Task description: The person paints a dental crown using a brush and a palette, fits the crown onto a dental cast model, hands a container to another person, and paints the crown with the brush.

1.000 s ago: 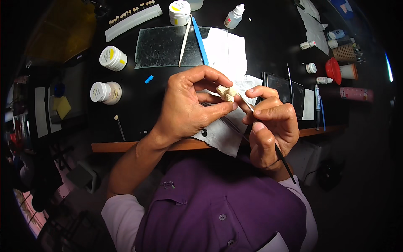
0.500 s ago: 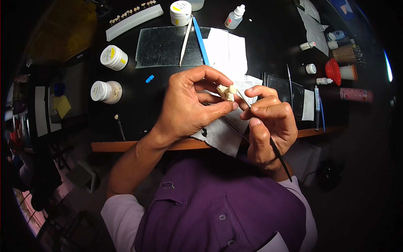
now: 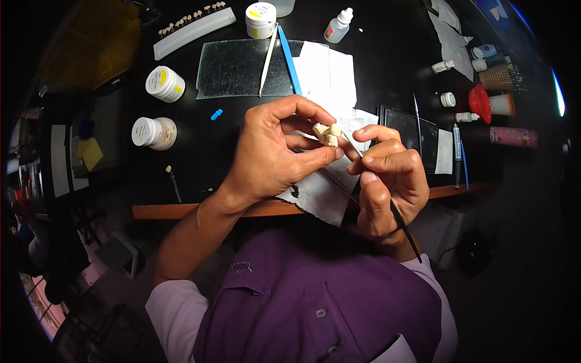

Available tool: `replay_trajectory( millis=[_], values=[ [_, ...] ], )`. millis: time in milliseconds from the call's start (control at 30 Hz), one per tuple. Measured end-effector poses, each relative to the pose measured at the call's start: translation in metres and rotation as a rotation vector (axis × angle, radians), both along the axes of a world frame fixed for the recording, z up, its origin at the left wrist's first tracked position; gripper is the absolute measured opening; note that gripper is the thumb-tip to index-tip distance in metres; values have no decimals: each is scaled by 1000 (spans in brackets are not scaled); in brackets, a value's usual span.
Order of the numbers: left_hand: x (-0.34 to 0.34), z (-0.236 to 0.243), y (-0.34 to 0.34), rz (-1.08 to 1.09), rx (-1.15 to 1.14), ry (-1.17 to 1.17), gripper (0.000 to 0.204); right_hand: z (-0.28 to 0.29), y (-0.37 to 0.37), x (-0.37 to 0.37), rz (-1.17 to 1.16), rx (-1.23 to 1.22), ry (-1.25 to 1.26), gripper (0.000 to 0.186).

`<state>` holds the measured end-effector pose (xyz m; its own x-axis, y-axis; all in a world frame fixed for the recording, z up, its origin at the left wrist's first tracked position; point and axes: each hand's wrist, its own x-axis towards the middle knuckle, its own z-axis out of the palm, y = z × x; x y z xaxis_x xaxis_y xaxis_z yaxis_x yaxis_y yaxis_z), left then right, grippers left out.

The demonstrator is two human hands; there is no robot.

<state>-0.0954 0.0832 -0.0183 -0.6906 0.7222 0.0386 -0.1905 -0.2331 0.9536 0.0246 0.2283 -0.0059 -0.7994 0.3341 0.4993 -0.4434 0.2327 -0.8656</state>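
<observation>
My left hand pinches a small cream-coloured dental model piece between thumb and fingers. Its surface is dotted with little pits, and a pale, smooth tooth-shaped part sits at its right side. In my right hand is a slim brush with a black handle and silvery neck, held like a pen. Its tip meets or nearly meets the tooth-shaped part; actual contact is too small to tell. Under both hands lies a crumpled white paper towel with a dark spot.
Ahead is a glass slab with a white tool and a blue tool across it. White jars stand at left, a dropper bottle at the back. A dark tray lies right, past it a red dish.
</observation>
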Motion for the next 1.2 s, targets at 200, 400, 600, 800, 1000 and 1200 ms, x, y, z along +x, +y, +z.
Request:
replay_trajectory(
  millis=[200, 400, 600, 800, 1000, 1200],
  values=[
    [0, 0, 0, -9, 3, 1, 34, 3, -1, 1, 1, 7, -8, 9],
    [-1, -2, 0, -7, -4, 23, 33, 0, -2, 0, 14, -10, 33, 9],
    [0, 0, -1, -4, 7, 11, 33, 4, -2, 1, 34, 1, 29, 9],
    [-1, -1, -1, -8, -8, 25, 33, 2, -2, 1, 45, -22, 31, 9],
    [-1, 0, -1, -11, 14, 15, 33, 4, -3, 1, 25, 12, 20, 13],
    [-1, -2, -1, -5, 5, 14, 33, 5, -1, -1, 17, 98, 23, 16]
  ],
)
